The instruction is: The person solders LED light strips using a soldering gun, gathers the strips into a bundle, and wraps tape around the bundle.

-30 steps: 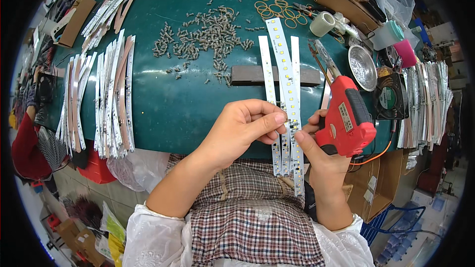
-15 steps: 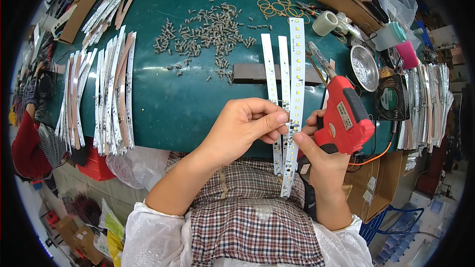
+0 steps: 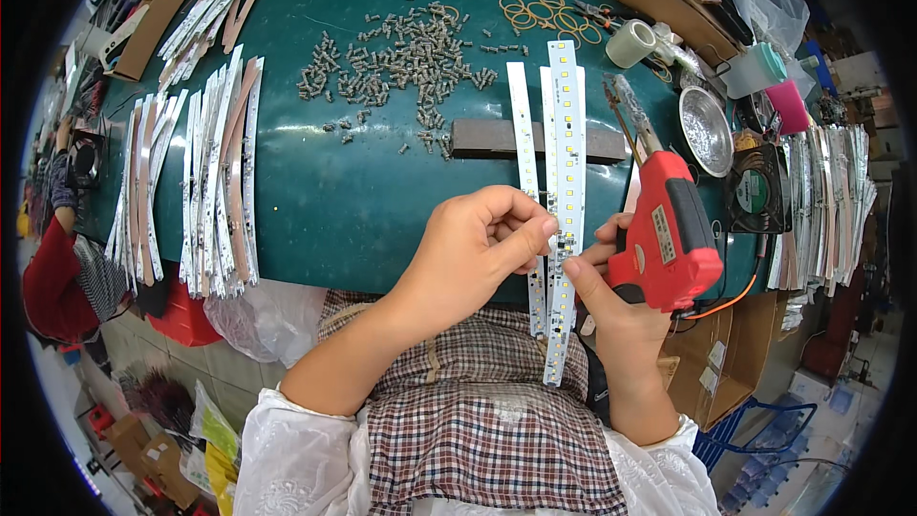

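White LED strip boards are pointing lengthwise away from the wearer, fanning a little at the top. Front LED board (image 3: 571,172) is facing up, showing yellowish LEDs in a row and dark components clustering mid-length; it is partly covering the second LED board (image 3: 547,105). Left LED board (image 3: 524,129) is leaning slightly left. Left hand (image 3: 473,244) is curling at the boards, exact grip hidden. Right hand (image 3: 623,311) is holding a red-and-black soldering gun (image 3: 654,239), metal tip pointing away.
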`<state>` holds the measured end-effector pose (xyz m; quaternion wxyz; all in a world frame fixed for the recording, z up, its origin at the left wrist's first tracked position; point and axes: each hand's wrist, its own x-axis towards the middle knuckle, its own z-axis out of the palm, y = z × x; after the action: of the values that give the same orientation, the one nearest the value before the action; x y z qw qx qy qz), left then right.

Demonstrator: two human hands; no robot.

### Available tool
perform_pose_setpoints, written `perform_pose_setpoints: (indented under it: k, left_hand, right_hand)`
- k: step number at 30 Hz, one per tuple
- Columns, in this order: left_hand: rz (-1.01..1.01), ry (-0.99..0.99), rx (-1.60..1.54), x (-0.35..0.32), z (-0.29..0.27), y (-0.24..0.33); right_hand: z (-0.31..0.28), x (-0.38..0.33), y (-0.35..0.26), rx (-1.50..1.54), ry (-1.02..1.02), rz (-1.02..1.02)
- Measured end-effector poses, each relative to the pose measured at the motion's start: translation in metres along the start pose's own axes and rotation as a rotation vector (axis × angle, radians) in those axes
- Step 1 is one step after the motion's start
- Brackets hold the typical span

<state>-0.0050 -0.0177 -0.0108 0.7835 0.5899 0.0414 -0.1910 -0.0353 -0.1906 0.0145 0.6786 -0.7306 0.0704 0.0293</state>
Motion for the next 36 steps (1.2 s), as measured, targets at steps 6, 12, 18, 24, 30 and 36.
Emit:
perform_pose_setpoints:
  k: [6,12,18,24,30,36]
  left_hand:
    - [0.153,0.158,0.308,-0.005,0.01,-0.003]
    - [0.384,0.264,0.562,-0.006,0.016,-0.008]
    - [0.036,0.07,0.009,0.001,0.004,-0.009]
    - [0.047,-0.012,-0.19,0.003,0.004,-0.013]
    - [0.027,-0.016,-0.197,0.005,0.001,-0.013]
    - [0.042,0.154,-0.029,0.009,-0.017,-0.01]
  right_hand:
    - [0.002,-0.003,0.01,-0.182,-0.046,-0.124]
    - [0.003,-0.005,0.011,-0.169,-0.026,-0.154]
    - [0.002,-0.002,0.004,-0.048,0.036,-0.065]
    - [0.002,0.001,0.0,-0.056,0.043,-0.043]
    - [0.006,0.001,-0.001,-0.054,0.038,-0.029]
    - [0.002,-0.007,-0.007,-0.066,0.081,0.045]
